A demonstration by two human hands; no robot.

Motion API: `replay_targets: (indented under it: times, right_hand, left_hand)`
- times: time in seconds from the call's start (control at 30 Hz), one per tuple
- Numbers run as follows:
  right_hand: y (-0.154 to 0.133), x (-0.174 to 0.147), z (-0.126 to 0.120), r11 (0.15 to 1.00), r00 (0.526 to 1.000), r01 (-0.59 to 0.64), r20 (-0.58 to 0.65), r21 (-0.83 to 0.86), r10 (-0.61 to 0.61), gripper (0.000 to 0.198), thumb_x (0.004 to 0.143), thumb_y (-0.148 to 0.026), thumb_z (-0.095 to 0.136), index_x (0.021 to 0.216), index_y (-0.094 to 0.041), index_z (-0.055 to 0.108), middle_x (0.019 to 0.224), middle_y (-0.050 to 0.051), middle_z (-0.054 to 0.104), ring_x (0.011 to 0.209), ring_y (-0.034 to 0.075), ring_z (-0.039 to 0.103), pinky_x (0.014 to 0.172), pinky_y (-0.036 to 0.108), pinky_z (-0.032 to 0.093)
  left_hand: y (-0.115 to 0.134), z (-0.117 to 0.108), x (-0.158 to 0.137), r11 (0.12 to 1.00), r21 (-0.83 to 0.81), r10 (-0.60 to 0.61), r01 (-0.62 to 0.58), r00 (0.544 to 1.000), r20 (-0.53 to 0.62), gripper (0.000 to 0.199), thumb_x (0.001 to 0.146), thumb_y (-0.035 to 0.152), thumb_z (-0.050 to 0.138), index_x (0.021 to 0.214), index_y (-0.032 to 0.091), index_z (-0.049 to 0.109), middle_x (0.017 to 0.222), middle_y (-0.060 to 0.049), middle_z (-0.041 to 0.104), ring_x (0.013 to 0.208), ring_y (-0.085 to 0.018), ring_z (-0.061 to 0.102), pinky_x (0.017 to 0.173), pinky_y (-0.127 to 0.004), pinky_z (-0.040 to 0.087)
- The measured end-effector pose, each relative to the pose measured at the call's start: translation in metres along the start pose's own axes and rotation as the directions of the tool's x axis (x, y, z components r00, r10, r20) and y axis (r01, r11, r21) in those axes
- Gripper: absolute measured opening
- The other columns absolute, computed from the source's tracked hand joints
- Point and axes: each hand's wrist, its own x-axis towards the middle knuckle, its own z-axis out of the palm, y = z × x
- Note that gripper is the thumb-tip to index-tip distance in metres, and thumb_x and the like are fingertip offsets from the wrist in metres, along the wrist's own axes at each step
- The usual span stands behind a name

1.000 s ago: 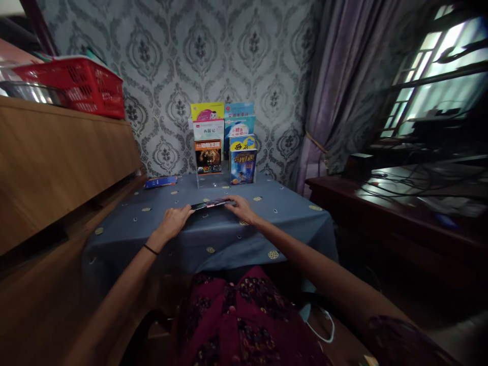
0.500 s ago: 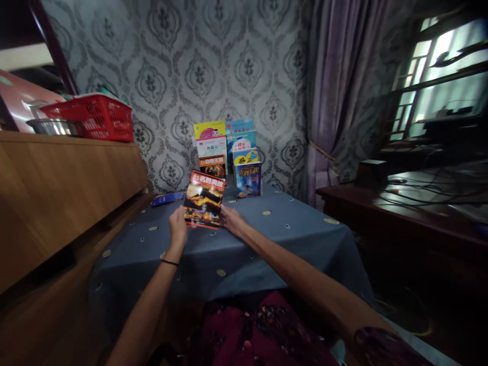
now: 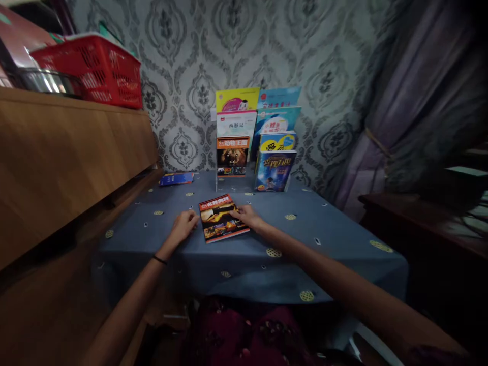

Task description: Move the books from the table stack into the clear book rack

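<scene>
A book with a red title band and a dark, orange-lit cover picture (image 3: 219,218) lies nearly flat on the table, slightly turned. My right hand (image 3: 248,217) grips its right side, thumb over the cover and the other fingers partly hidden. Just left of the book, my left hand (image 3: 185,223) rests close to the tabletop, fingers loosely curled and a little apart, holding nothing. Behind stands a clear tiered rack (image 3: 233,184) of books. A lion-cover book (image 3: 232,156) is at its left front, and a blue book (image 3: 275,172) at its right front.
A blue patterned cloth (image 3: 305,218) covers the table. Flat at the back left lies a blue booklet (image 3: 176,179). The wooden cabinet (image 3: 76,162) on the left carries a red basket (image 3: 102,68) and a metal bowl (image 3: 49,81). A dark desk (image 3: 419,213) stands to the right.
The book has come down from a raised, upright tilt before the rack to nearly flat on the table. My left hand has let go of it. The view has shifted closer and leftward.
</scene>
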Motion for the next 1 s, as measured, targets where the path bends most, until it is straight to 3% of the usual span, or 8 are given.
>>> replay_targets:
  times: [0.1, 0.27, 0.37, 0.43, 0.5, 0.6, 0.87, 1.0]
  right_hand:
    - [-0.002, 0.000, -0.018, 0.962, 0.999, 0.040, 0.011, -0.270, -0.038, 0.025, 0.068, -0.038, 0.084, 0.081, -0.021, 0.071, 0.071, 0.005, 0.069, 0.087, 0.030, 0.069, 0.077, 0.037, 0.054]
    - [-0.011, 0.010, -0.006, 0.850, 0.970, 0.242, 0.131, -0.469, -0.204, 0.032, 0.085, -0.031, 0.068, 0.115, -0.023, 0.068, 0.121, 0.012, 0.069, 0.122, 0.033, 0.058, 0.105, 0.047, 0.044]
    - [-0.017, 0.023, 0.022, 0.675, 0.806, 0.582, 0.427, -0.453, -0.409, 0.043, 0.098, -0.032, 0.051, 0.139, -0.022, 0.053, 0.137, 0.013, 0.062, 0.130, 0.028, 0.054, 0.111, 0.048, 0.042]
    - [-0.020, 0.033, 0.039, 0.623, 0.737, 0.661, 0.515, -0.417, -0.438, 0.052, 0.101, -0.037, 0.047, 0.150, -0.020, 0.041, 0.149, 0.014, 0.053, 0.140, 0.027, 0.047, 0.116, 0.048, 0.037]
    - [-0.022, 0.042, 0.049, 0.607, 0.710, 0.683, 0.565, -0.406, -0.421, 0.063, 0.100, -0.044, 0.050, 0.155, -0.017, 0.032, 0.156, 0.015, 0.046, 0.146, 0.028, 0.040, 0.121, 0.050, 0.031]
    - [-0.021, 0.051, 0.055, 0.620, 0.703, 0.677, 0.600, -0.398, -0.383, 0.075, 0.097, -0.051, 0.055, 0.156, -0.014, 0.030, 0.156, 0.018, 0.045, 0.146, 0.030, 0.039, 0.123, 0.051, 0.026]
    - [-0.026, 0.054, 0.046, 0.664, 0.737, 0.625, 0.591, -0.410, -0.329, 0.072, 0.094, -0.049, 0.061, 0.151, -0.010, 0.039, 0.151, 0.020, 0.051, 0.142, 0.030, 0.044, 0.120, 0.051, 0.032]
    - [-0.017, 0.053, 0.024, 0.669, 0.807, 0.549, 0.526, -0.501, -0.268, 0.062, 0.099, -0.046, 0.053, 0.151, -0.014, 0.040, 0.151, 0.020, 0.051, 0.143, 0.031, 0.044, 0.120, 0.056, 0.030]
  left_hand:
    - [-0.006, 0.000, 0.019, 0.988, 0.124, 0.093, -0.087, 0.995, -0.043, 0.007, 0.085, 0.024, 0.059, 0.085, 0.020, 0.065, 0.089, -0.004, 0.071, 0.092, -0.021, 0.066, 0.087, -0.034, 0.052]
    - [-0.019, 0.011, 0.041, 0.948, 0.256, 0.192, -0.187, 0.981, 0.006, 0.016, 0.091, 0.022, 0.057, 0.105, 0.021, 0.065, 0.119, -0.007, 0.068, 0.116, -0.025, 0.060, 0.109, -0.044, 0.042]
    - [-0.025, 0.012, 0.048, 0.870, 0.398, 0.284, -0.290, 0.956, 0.074, 0.019, 0.097, 0.024, 0.051, 0.113, 0.021, 0.061, 0.120, -0.007, 0.068, 0.115, -0.024, 0.060, 0.108, -0.044, 0.044]
    - [-0.027, 0.012, 0.050, 0.833, 0.449, 0.306, -0.323, 0.945, 0.113, 0.020, 0.099, 0.024, 0.048, 0.115, 0.022, 0.059, 0.119, -0.007, 0.068, 0.112, -0.023, 0.061, 0.103, -0.042, 0.047]
    - [-0.026, 0.012, 0.052, 0.819, 0.475, 0.295, -0.321, 0.947, 0.130, 0.020, 0.099, 0.023, 0.047, 0.116, 0.022, 0.057, 0.117, -0.008, 0.068, 0.109, -0.024, 0.062, 0.097, -0.040, 0.050]
    - [-0.023, 0.014, 0.052, 0.800, 0.515, 0.270, -0.307, 0.951, 0.147, 0.018, 0.100, 0.024, 0.045, 0.113, 0.021, 0.057, 0.114, -0.009, 0.068, 0.104, -0.025, 0.063, 0.090, -0.041, 0.052]
    - [-0.020, 0.018, 0.050, 0.759, 0.549, 0.326, -0.349, 0.934, 0.144, 0.018, 0.101, 0.023, 0.042, 0.113, 0.021, 0.055, 0.117, -0.009, 0.068, 0.108, -0.025, 0.064, 0.092, -0.044, 0.053]
    - [-0.024, 0.018, 0.050, 0.741, 0.571, 0.355, -0.353, 0.928, 0.113, 0.024, 0.102, 0.026, 0.042, 0.121, 0.021, 0.055, 0.126, -0.011, 0.067, 0.114, -0.026, 0.064, 0.093, -0.044, 0.054]
